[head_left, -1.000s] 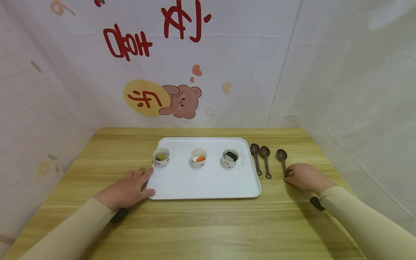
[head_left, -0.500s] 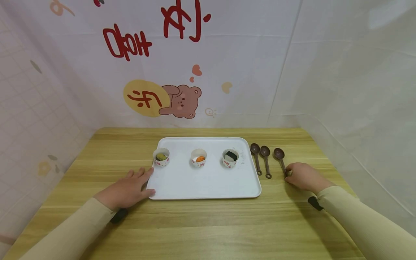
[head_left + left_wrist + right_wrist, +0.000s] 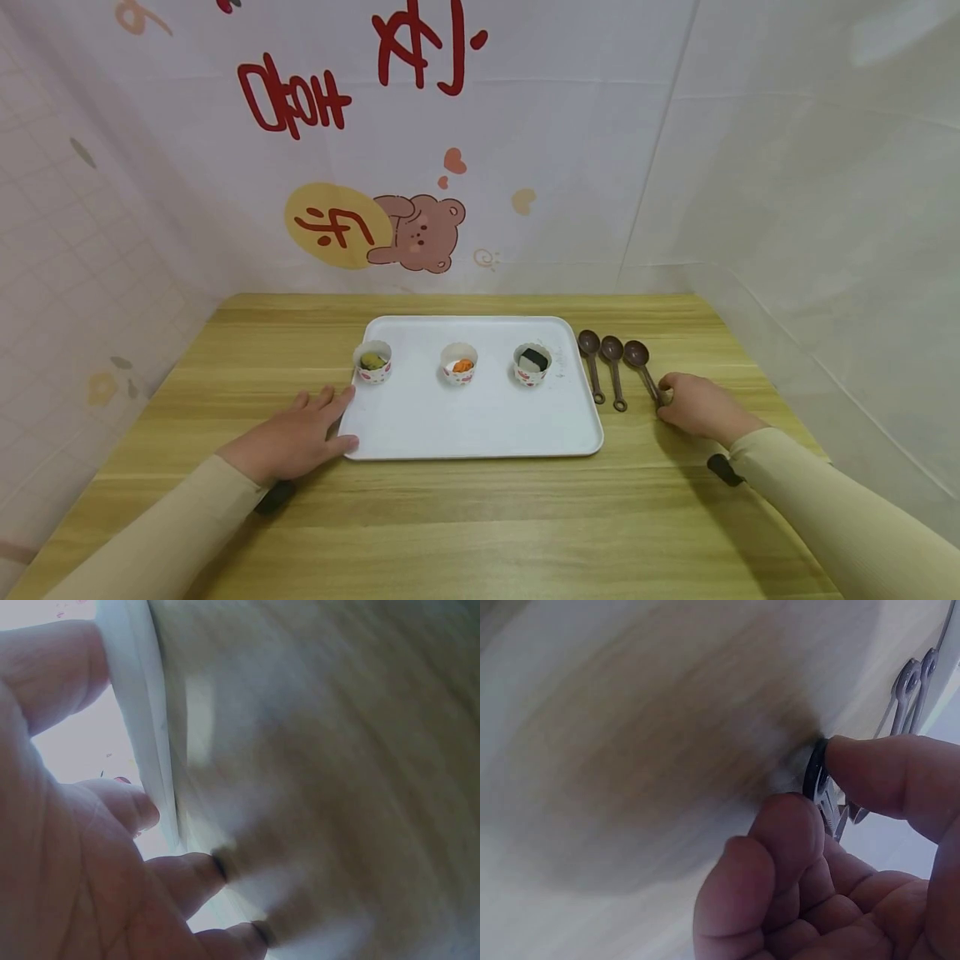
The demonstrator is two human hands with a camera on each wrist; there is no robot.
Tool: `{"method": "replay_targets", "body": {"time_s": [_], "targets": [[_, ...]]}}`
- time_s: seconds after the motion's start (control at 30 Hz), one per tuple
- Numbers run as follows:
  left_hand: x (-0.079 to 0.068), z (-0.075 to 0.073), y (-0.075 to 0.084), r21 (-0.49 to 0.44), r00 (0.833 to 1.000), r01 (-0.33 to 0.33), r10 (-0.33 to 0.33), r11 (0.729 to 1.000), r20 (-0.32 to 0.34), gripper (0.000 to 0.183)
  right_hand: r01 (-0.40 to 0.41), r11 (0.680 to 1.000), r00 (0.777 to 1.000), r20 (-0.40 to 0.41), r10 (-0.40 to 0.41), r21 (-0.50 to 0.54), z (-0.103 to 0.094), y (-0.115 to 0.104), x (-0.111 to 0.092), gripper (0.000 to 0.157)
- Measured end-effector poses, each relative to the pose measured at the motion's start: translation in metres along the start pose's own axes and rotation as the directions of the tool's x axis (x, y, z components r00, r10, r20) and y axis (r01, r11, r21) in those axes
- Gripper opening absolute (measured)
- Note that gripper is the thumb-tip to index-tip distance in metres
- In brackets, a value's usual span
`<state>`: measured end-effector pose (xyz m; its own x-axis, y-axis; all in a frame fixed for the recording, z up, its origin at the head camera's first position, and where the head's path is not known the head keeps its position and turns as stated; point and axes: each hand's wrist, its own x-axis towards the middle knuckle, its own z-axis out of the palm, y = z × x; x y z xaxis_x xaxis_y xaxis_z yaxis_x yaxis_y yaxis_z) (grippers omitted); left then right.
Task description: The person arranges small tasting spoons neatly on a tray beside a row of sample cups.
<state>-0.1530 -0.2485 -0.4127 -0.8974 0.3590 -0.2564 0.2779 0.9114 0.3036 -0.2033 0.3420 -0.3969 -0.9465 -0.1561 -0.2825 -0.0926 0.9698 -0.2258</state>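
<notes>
My right hand (image 3: 699, 407) pinches the handle end of a brown measuring spoon (image 3: 637, 354) between thumb and fingertips; in the right wrist view the dark ring of its handle (image 3: 815, 769) shows between them. The spoon's bowl points away to the left, beside two similar brown spoons (image 3: 615, 375) lying side by side. My left hand (image 3: 294, 435) has its fingers spread, with thumb and forefinger touching the left rim of a white tray (image 3: 465, 429). In the left wrist view, the fingers (image 3: 187, 881) reach past the tray's edge (image 3: 142, 697).
On the tray stand three paper cups: one with a green piece (image 3: 372, 362), one with an orange piece (image 3: 462, 366), one with a black-and-white piece (image 3: 532, 361). The wooden table (image 3: 480, 525) meets printed cloth walls (image 3: 570, 167) at the back and sides.
The bowl of the pinched spoon has swung left toward the other two spoons, its handle end staying in my right hand, which has barely shifted. My left hand has not moved.
</notes>
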Motion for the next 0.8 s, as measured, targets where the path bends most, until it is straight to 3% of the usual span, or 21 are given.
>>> {"method": "replay_targets", "body": {"time_s": [0.3, 0.8], "targets": [[-0.0006, -0.0018, 0.0012, -0.003, 1.0, 0.001, -0.001, 1.0, 0.003, 0.091, -0.008, 0.999, 1.0, 0.015, 0.007, 0.031, -0.0029, -0.0011, 0.0002, 0.052], [0.0001, -0.0019, 0.0008, 0.001, 1.0, 0.004, -0.004, 1.0, 0.014, 0.092, -0.03, 0.99, 0.999, 0.04, 0.025, 0.136, -0.0046, 0.002, -0.0011, 0.031]]}}
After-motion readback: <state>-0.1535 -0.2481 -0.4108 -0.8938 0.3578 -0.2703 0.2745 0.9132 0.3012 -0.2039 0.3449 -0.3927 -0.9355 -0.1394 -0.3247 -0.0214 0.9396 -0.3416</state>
